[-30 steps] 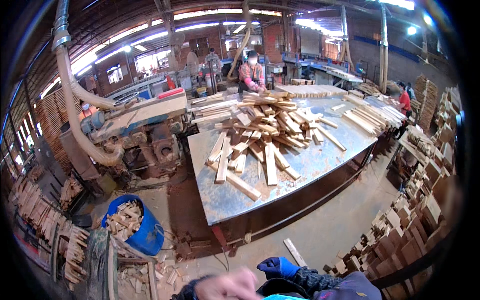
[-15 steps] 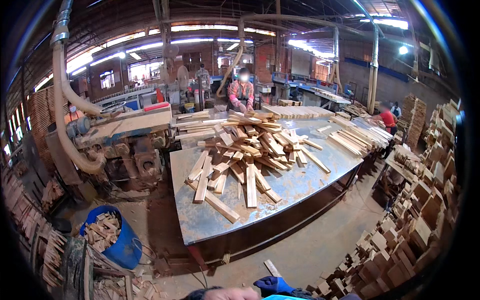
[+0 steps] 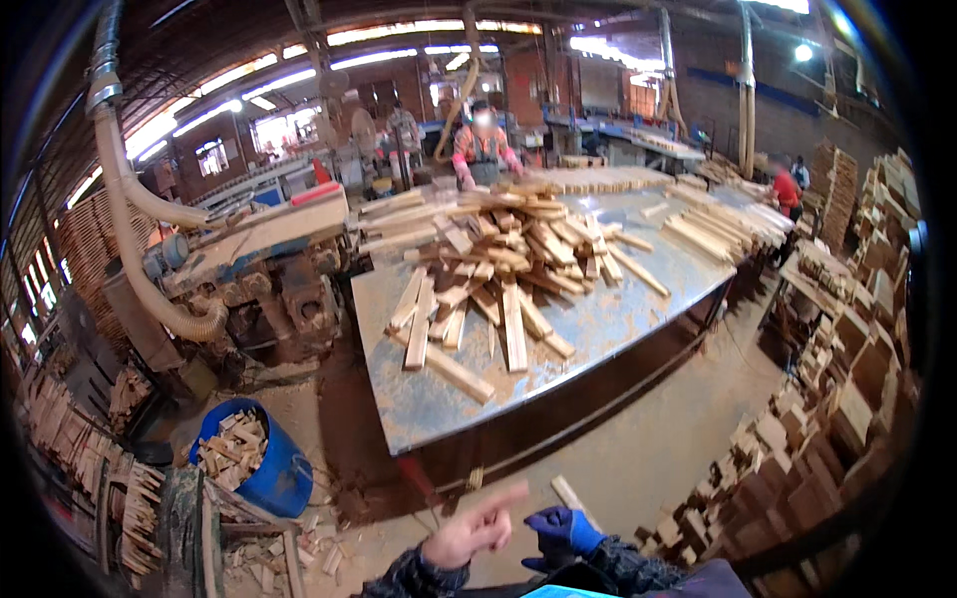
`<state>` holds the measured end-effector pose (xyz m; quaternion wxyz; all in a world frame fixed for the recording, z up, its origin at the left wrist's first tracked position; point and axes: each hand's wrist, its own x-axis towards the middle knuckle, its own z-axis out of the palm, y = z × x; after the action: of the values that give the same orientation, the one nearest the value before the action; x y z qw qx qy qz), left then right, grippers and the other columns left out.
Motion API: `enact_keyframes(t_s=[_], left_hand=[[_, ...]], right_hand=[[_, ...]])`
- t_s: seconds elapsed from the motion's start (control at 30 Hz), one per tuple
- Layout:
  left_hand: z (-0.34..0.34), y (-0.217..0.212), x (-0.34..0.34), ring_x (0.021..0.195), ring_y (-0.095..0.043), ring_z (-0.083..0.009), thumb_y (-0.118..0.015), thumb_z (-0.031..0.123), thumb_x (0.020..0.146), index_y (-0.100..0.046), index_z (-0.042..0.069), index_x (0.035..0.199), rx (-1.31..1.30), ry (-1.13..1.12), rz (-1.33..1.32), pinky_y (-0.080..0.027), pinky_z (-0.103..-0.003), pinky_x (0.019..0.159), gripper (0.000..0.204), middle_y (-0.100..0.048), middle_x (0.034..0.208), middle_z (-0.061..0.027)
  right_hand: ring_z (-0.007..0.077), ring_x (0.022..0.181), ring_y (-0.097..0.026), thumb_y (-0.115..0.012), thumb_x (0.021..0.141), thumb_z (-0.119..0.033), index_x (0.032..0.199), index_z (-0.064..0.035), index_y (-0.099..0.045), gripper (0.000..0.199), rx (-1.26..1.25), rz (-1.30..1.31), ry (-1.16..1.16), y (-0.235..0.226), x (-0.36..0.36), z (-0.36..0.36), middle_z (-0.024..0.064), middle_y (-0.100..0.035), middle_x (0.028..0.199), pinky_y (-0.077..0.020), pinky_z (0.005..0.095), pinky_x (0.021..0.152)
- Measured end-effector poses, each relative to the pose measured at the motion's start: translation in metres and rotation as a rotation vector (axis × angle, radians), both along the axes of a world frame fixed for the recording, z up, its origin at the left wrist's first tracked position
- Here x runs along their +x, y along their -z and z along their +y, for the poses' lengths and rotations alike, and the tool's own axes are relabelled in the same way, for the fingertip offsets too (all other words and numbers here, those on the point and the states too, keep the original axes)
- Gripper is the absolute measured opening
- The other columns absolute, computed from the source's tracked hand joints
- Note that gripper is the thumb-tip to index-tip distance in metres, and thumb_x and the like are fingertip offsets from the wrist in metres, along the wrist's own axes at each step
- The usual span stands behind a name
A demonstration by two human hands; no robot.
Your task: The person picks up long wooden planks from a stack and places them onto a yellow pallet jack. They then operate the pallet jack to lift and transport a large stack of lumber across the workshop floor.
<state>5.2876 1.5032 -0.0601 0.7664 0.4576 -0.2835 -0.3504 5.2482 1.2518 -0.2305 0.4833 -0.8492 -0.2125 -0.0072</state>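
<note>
My left hand (image 3: 471, 530), bare, is raised near the lower edge with its index finger stretched out to the right and other fingers partly curled; nothing shows in it. Close beside it on the right, my right hand (image 3: 564, 534) wears a blue glove. Its fingers bend loosely to the left, with a gap between them and no object visible there. The hands are apart. A loose wood strip (image 3: 575, 500) lies on the floor beyond the gloved hand. At the bottom rim, a bright blue surface (image 3: 566, 592) shows only in part.
Ahead stands a metal-topped table (image 3: 419, 414) bearing a heap of wood strips (image 3: 513, 319). A blue barrel (image 3: 279, 478) of offcuts is at left, near a machine (image 3: 264, 244). Stacked wood blocks (image 3: 797, 478) line the right. A co-worker (image 3: 483, 149) stands behind the table.
Both my hands have risen farther into view, and my left index finger now points out. The view has shifted. The co-worker behind the heap now has their hands farther apart.
</note>
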Motion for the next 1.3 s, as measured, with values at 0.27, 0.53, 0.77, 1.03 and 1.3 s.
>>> enact_keyframes(t_s=[0.27, 0.53, 0.77, 1.03, 1.3], left_hand=[[0.011, -0.127, 0.043, 0.063, -0.049, -0.0133, -0.062, 0.008, 0.088, 0.007, 0.014, 0.152, -0.215, -0.182, -0.169, -0.044, -0.026, 0.064, 0.095, -0.052, 0.080, -0.0054], [0.052, 0.006, -0.041, 0.074, -0.053, -0.0115, -0.059, -0.001, 0.087, 0.012, 0.018, 0.152, -0.025, -0.128, 0.006, -0.048, -0.026, 0.069, 0.097, -0.055, 0.086, -0.0053], [0.078, 0.205, -0.171, 0.108, -0.053, -0.0198, -0.059, -0.006, 0.083, -0.008, 0.021, 0.153, 0.646, 0.110, 0.152, -0.049, -0.033, 0.086, 0.091, -0.048, 0.124, -0.0119], [0.026, 0.208, -0.296, 0.107, -0.052, -0.0173, -0.063, -0.008, 0.079, -0.007, 0.019, 0.153, 0.524, 0.331, 0.228, -0.049, -0.031, 0.084, 0.097, -0.043, 0.132, -0.0119], [-0.021, 0.255, -0.447, 0.113, -0.052, -0.0157, -0.060, 0.002, 0.088, -0.038, 0.006, 0.142, 0.546, 0.738, -0.034, -0.043, -0.031, 0.097, 0.058, -0.056, 0.124, -0.0061]], right_hand=[[0.0092, 0.070, -0.057, -0.072, 0.085, -0.033, 0.102, -0.0008, -0.067, 0.037, 0.348, 0.532, 0.376, -0.027, -0.071, 0.100, 0.0034, -0.065, 0.077, -0.0502, 0.0290, 0.064], [0.0139, 0.078, -0.061, -0.071, 0.084, -0.027, 0.109, -0.0057, -0.067, 0.033, 0.048, 0.084, 0.446, -0.017, -0.178, 0.141, 0.0062, -0.068, 0.089, -0.0517, 0.0270, 0.072], [0.0093, 0.063, -0.057, -0.060, 0.093, -0.022, 0.105, -0.0007, -0.069, 0.025, 0.738, 0.366, 0.961, -0.084, -0.227, 0.143, -0.0007, -0.061, 0.069, -0.0462, 0.0233, 0.056], [0.0189, 0.082, -0.058, -0.045, 0.099, -0.025, 0.110, -0.0035, -0.066, 0.032, 0.312, -0.014, 1.264, -0.080, -0.375, 0.117, 0.0073, -0.062, 0.092, -0.0467, 0.0321, 0.078], [0.0233, 0.100, -0.059, -0.044, 0.099, -0.042, 0.114, -0.0016, -0.063, 0.047, 0.914, 0.279, 1.578, -0.064, -0.583, 0.098, 0.0085, -0.063, 0.104, -0.0454, 0.0353, 0.091]])
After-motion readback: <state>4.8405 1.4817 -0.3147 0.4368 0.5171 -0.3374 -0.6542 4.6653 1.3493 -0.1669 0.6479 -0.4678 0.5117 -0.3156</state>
